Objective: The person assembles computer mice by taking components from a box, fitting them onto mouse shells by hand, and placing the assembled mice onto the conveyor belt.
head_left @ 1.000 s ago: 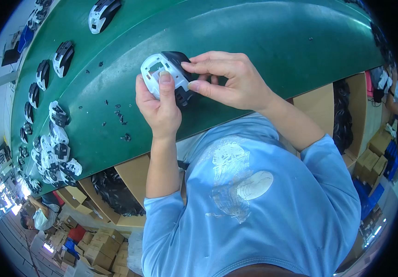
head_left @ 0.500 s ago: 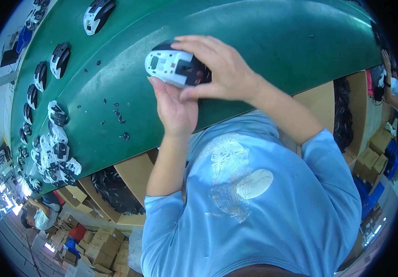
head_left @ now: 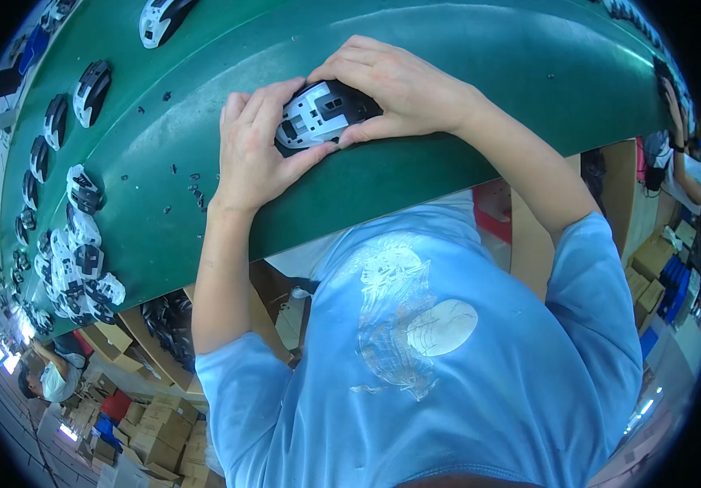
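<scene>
A white and black computer mouse shell [head_left: 323,112] rests at the green table top, its cut-out white face turned up. Fingers of my left hand [head_left: 254,150] close round its left end, thumb along the near edge. From the other side, my right hand [head_left: 407,91] grips the black end, with its thumb tip close to the left thumb. The shell's underside is hidden. Several small black parts [head_left: 197,195] lie scattered on the table to the left of my left hand.
A heap of white and black mouse shells [head_left: 70,264] sits at the table's left edge. Beyond it a row of similar shells [head_left: 55,122] runs along the green table [head_left: 489,49]. Open cartons [head_left: 176,325] stand under the near edge. Other people work at far left and right.
My left hand has moved from beneath the shell to grip its left end from above. The shell has come down toward the table and turned slightly. My right hand stays on the black end.
</scene>
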`<state>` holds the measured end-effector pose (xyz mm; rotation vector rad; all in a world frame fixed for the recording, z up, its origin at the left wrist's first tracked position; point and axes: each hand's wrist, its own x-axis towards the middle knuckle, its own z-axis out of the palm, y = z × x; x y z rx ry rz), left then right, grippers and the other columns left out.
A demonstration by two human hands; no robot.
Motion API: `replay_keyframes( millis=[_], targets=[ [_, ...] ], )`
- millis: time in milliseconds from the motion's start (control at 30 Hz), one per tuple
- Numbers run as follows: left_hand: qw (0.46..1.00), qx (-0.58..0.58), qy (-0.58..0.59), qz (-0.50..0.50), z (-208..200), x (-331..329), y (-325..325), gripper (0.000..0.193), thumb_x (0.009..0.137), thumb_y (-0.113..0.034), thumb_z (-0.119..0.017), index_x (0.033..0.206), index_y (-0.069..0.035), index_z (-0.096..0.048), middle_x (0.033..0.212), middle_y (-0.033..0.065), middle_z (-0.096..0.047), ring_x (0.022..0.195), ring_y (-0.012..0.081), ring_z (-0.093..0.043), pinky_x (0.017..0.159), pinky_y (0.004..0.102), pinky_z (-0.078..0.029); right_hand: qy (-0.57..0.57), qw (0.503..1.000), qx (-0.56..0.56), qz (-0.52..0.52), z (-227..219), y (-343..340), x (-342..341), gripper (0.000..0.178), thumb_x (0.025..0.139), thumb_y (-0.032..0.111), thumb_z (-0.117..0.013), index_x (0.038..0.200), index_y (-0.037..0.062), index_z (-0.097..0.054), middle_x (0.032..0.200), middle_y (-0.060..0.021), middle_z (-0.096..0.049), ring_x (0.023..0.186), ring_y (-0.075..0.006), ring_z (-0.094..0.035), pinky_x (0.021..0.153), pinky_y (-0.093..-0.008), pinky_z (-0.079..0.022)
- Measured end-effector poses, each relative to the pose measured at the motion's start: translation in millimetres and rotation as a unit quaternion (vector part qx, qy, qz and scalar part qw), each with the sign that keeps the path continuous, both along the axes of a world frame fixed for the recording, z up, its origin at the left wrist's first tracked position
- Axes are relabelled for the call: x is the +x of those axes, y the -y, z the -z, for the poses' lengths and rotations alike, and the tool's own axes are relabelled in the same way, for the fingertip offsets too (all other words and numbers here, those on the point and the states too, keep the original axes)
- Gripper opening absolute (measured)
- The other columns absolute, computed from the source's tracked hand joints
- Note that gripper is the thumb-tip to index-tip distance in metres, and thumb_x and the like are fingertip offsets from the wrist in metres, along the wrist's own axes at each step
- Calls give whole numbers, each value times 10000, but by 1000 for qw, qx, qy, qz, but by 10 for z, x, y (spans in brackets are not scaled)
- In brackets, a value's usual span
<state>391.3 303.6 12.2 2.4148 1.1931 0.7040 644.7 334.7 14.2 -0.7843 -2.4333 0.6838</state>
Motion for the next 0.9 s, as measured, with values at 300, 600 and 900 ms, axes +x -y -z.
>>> replay_keyframes(
  millis=[300,600,900],
  targets=[
    [1000,-1,9,-3,14,-73,2,644,640,-379,-897,1184,-104,-687,1115,36,-723,919,238,-628,772,366,-385,3,999,-7,-35,-62,-124,-100,603,710,373,-863,1166,35,-660,1064,-104,-677,1012,-309,-608,884,-405,-509],
    [932,169,106,-302,-277,-1150,998,449,808,-227,-846,1188,-58,-677,1222,112,-690,977,214,-630,860,356,-489,56,989,13,136,-148,-41,279,729,735,238,-885,1376,38,-601,1305,-154,-631,1181,-304,-603,1049,-387,-456],
    [634,-266,-124,-715,1806,-3826,3949,628,845,-505,-749,1280,-60,-664,1137,216,-719,1122,375,-675,985,434,-520,-99,976,-97,167,107,-166,372,587,960,121,-678,1488,-18,-462,1519,-159,-494,1312,-263,-536,1131,-400,-404]
  ],
)
